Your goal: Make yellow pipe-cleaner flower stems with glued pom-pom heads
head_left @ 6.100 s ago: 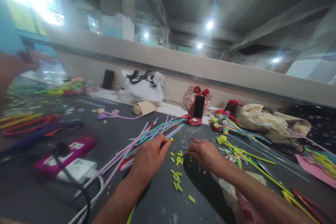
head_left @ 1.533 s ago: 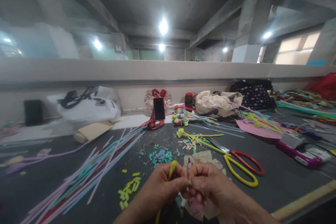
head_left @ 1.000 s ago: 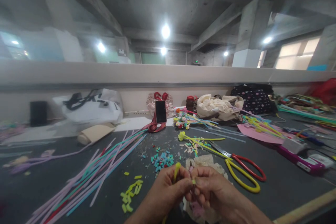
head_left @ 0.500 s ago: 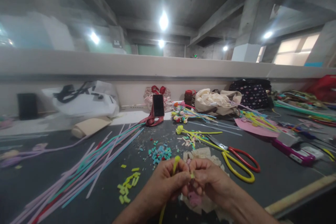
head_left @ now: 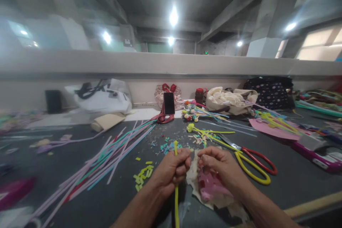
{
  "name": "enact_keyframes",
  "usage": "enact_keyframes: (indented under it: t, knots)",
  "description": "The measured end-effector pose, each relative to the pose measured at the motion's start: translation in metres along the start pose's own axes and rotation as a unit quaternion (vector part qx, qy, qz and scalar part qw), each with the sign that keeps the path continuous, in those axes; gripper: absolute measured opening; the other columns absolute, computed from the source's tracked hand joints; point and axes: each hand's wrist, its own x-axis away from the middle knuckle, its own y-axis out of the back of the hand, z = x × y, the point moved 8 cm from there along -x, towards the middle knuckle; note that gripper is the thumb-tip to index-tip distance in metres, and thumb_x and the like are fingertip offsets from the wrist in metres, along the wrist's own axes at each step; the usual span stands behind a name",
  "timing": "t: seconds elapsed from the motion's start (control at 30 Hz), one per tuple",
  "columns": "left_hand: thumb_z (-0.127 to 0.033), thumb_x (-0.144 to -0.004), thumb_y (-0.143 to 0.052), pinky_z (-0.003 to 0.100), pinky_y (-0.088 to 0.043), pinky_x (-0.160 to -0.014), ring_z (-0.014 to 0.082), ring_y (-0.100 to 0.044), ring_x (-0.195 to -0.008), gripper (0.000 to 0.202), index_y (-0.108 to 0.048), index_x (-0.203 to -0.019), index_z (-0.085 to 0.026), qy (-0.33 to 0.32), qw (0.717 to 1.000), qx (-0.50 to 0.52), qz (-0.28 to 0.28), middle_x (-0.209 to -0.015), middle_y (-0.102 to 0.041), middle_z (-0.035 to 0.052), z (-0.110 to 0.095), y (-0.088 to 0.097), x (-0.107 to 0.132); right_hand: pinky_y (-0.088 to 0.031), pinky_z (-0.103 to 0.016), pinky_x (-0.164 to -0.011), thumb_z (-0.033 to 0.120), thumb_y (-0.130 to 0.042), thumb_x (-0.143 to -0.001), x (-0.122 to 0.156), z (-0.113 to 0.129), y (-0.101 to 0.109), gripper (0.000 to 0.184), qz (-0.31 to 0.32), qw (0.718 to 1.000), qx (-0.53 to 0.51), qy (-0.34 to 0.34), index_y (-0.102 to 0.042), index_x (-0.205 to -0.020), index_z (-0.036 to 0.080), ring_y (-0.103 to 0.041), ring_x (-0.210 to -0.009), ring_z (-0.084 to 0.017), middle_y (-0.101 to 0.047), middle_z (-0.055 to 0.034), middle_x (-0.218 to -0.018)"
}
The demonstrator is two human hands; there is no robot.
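Observation:
My left hand (head_left: 171, 171) is closed around a yellow chenille stem (head_left: 176, 188) that stands upright, its tip poking above the fingers. My right hand (head_left: 221, 165) is closed in a pinch just right of it, fingertips near the left hand; what it pinches is too small to make out. Under the right hand lie a pink piece (head_left: 211, 187) and a crumpled pale paper (head_left: 193, 180). Short yellow-green cut bits (head_left: 143, 176) lie left of my left hand, teal bits (head_left: 167, 146) beyond it.
Scissors with yellow and red handles (head_left: 253, 165) lie right of my hands. A fan of long pink, purple and teal stems (head_left: 112, 156) spreads at left. A phone on a red stand (head_left: 169, 104), bags and finished stem flowers (head_left: 192, 112) sit along the back wall.
My hands have drawn slightly apart and moved up in view; the yellow stem now stands more upright in my left hand. The camera shifted, and the pink piece under my right hand shows more.

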Motion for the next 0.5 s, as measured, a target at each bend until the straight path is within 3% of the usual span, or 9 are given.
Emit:
enact_keyframes:
  t: [0.13, 0.27, 0.5]
  knots:
    - [-0.03, -0.07, -0.06, 0.011, -0.006, -0.029, -0.002, -0.011, -0.031, 0.025, -0.046, -0.058, -0.014, -0.034, 0.998, 0.053, -0.024, -0.042, -0.032, -0.0108, -0.015, 0.006, 0.0, -0.032, -0.014, -0.035, 0.024, -0.059, -0.073, 0.011, -0.014, -0.026, 0.009, 0.049, 0.993, 0.105, -0.031, -0.062, -0.072, 0.016, -0.048, -0.037, -0.005, -0.055, 0.0052, -0.054]
    - [-0.028, -0.072, -0.058, 0.01, -0.008, -0.028, -0.0018, -0.013, -0.031, 0.023, -0.044, -0.06, -0.015, -0.056, 0.995, 0.075, -0.025, -0.045, -0.035, -0.0099, -0.019, 0.005, 0.002, -0.029, -0.01, -0.032, 0.019, -0.053, -0.074, 0.023, -0.024, -0.056, 0.008, 0.098, 0.97, 0.219, -0.036, -0.058, -0.069, 0.015, -0.05, -0.039, -0.005, -0.049, 0.0069, -0.052]
    - [-0.032, -0.073, -0.058, 0.009, -0.013, -0.028, -0.0016, -0.011, -0.031, 0.026, -0.045, -0.058, -0.015, -0.079, 0.993, 0.084, 0.008, -0.039, -0.03, -0.0109, -0.02, -0.007, 0.009, -0.027, -0.01, -0.025, 0.029, -0.044, -0.078, 0.022, -0.035, -0.072, 0.018, 0.124, 0.969, 0.183, -0.105, -0.056, -0.076, 0.016, -0.05, -0.033, -0.005, -0.05, 0.0066, -0.053]
